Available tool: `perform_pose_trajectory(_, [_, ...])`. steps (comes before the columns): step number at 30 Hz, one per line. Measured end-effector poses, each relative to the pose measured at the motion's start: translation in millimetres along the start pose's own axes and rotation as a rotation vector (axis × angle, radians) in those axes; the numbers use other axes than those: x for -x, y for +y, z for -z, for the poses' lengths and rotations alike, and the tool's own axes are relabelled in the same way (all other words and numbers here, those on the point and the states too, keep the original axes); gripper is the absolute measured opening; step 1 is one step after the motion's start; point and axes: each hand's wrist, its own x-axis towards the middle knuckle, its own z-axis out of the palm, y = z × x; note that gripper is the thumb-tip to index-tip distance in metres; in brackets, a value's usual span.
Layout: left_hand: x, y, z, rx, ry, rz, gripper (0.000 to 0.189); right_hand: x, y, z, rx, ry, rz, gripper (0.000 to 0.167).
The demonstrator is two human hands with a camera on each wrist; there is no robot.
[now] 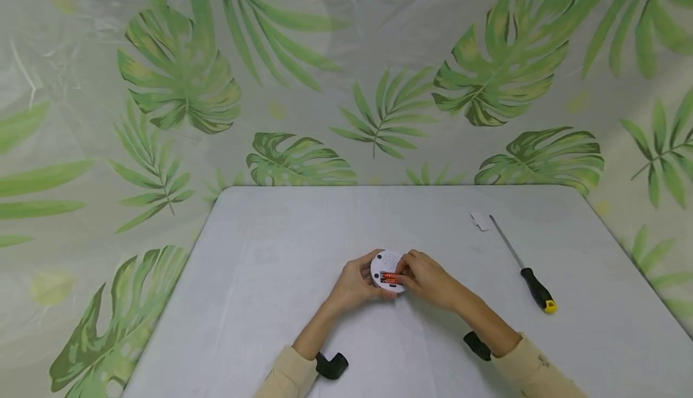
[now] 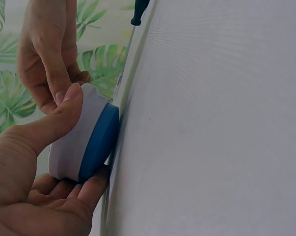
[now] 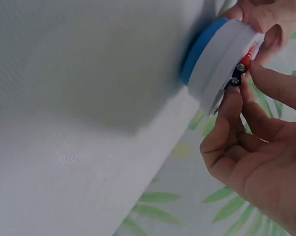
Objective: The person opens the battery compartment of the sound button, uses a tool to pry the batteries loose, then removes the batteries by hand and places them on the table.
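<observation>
My left hand [image 1: 354, 284] grips the rim of a round white device [image 1: 383, 258] from the left, thumb on its near side. The back, with speaker holes and a battery compartment, faces up; the blue underside [image 2: 101, 142] shows in the left wrist view, close over the table. Two red batteries [image 1: 388, 278] lie side by side in the compartment. At their right ends is my right hand [image 1: 433, 281], thumb and forefinger pinching a battery [image 3: 248, 58]. In the right wrist view, the metal ends of both batteries show between thumb and fingers.
On the right of the white table [image 1: 281, 235] lies a screwdriver [image 1: 533, 284] with a black and yellow handle. A small white piece [image 1: 479, 222] is beside its tip. A leaf-patterned sheet [image 1: 379, 55] hangs behind the table.
</observation>
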Motion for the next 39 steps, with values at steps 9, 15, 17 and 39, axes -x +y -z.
perform_pose_trajectory(9, [-1.0,2.2,-2.1,0.02,-0.014,-0.006,0.091,-1.9,3.7,7.0,-0.103,-0.058,-0.03,0.008])
perform_pose_trajectory(15, [-0.6,1.3,-2.7,0.003,-0.008,0.005,0.09,-1.0,4.8,7.8,-0.083,-0.035,-0.005,0.006])
perform_pose_trajectory(17, [-0.1,1.0,-2.6,-0.005,-0.006,0.008,0.089,-0.2,5.0,8.2,-0.075,-0.031,0.005,0.005])
perform_pose_trajectory(39, [0.5,0.2,-2.6,0.015,0.014,0.025,0.094,26.4,73.6,69.7,0.205,0.186,-0.134,0.008])
